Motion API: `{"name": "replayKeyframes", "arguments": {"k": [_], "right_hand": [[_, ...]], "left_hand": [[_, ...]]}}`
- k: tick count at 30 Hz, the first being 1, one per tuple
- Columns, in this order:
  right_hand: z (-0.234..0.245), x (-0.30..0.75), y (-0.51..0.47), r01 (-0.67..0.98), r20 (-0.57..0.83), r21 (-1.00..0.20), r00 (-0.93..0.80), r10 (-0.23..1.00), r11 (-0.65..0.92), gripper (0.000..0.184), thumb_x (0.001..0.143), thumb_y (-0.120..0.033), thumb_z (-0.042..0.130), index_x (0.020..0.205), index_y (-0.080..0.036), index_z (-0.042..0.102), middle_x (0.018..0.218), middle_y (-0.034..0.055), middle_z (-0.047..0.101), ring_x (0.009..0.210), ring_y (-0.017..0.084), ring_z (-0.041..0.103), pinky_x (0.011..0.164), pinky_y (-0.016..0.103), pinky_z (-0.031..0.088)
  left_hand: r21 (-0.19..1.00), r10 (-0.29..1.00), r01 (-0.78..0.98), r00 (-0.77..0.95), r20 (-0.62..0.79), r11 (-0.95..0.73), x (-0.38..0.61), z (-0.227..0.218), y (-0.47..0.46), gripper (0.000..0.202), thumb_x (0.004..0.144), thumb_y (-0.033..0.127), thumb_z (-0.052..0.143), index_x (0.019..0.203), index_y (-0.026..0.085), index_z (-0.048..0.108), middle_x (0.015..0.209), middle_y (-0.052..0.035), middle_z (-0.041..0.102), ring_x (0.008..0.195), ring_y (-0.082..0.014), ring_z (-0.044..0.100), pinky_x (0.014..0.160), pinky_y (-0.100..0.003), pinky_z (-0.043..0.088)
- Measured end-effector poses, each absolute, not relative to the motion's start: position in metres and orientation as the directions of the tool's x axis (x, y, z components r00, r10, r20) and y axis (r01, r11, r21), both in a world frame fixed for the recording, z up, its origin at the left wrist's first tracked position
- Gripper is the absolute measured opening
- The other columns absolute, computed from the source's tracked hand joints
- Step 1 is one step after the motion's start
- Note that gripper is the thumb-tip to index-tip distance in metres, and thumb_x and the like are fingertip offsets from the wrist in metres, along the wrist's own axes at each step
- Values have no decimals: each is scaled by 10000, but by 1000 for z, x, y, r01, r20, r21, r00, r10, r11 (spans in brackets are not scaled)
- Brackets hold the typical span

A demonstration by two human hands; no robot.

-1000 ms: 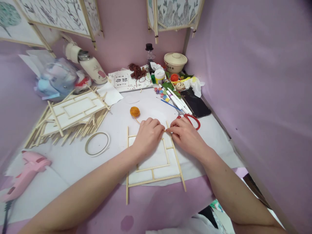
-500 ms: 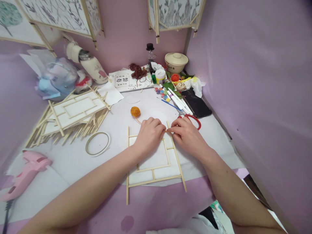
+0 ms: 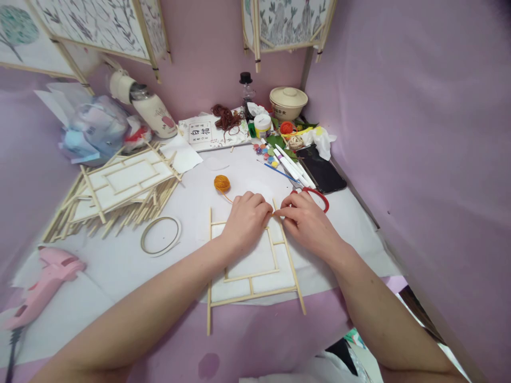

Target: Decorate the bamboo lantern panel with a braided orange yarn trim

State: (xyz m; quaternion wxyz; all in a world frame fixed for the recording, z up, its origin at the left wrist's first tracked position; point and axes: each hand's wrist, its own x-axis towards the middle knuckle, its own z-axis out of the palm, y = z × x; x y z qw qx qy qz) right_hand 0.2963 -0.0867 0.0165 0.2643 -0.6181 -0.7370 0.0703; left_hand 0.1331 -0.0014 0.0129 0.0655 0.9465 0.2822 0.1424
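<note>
A wooden stick frame (image 3: 250,287) backed with white paper lies flat in front of me. At its upper right corner, my left hand (image 3: 248,218) and my right hand (image 3: 305,218) meet fingertip to fingertip. Both are closed in a pinch on orange yarn at the crossing of two sticks; the fingers hide most of the strand. From behind my left hand the yarn runs to an orange yarn ball (image 3: 222,183) lying above the frame. Red-handled scissors (image 3: 322,199) lie partly under my right hand.
To the left are a tape roll (image 3: 144,242), a pink glue gun (image 3: 51,282) and a pile of stick frames (image 3: 128,178). A phone (image 3: 323,169), white markers (image 3: 290,164), a book (image 3: 199,133) and a lidded bowl (image 3: 288,103) sit farther back. Paper lanterns (image 3: 289,24) hang above.
</note>
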Motion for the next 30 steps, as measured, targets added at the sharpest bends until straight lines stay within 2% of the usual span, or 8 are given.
{"name": "replayKeyframes", "arguments": {"k": [9, 14, 21, 30], "right_hand": [[17, 297, -88, 872, 307, -433, -96, 947, 229, 268, 877, -51, 518, 878, -176, 755, 908, 77, 622, 895, 218, 487, 797, 360, 437], [17, 297, -88, 871, 319, -432, -95, 943, 234, 261, 882, -57, 526, 905, -173, 758, 913, 77, 620, 902, 216, 493, 807, 354, 436], [15, 297, -87, 868, 341, -409, -141, 930, 281, 265, 885, -68, 533, 890, -197, 764, 916, 71, 611, 910, 211, 484, 807, 350, 431], [19, 296, -90, 864, 310, -386, -210, 927, 325, 304, 879, -53, 510, 905, -233, 754, 960, 73, 591, 916, 213, 477, 800, 361, 427]], "left_hand": [[243, 580, 531, 778, 240, -812, 132, 11, 0, 140, 932, 253, 544, 913, 200, 672, 927, -49, 631, 900, -233, 498, 732, -368, 328], [286, 605, 542, 765, 223, -790, 131, 14, 3, 177, 943, 264, 521, 896, 193, 676, 917, -50, 630, 898, -231, 500, 754, -371, 352], [446, 644, 519, 741, 190, -729, 124, 15, 17, 150, 901, 236, 564, 928, 201, 707, 955, -61, 613, 924, -223, 510, 854, -388, 399], [460, 642, 519, 750, 160, -721, 125, 14, 15, 138, 864, 235, 589, 872, 197, 721, 947, -65, 592, 930, -227, 507, 858, -407, 417]]}}
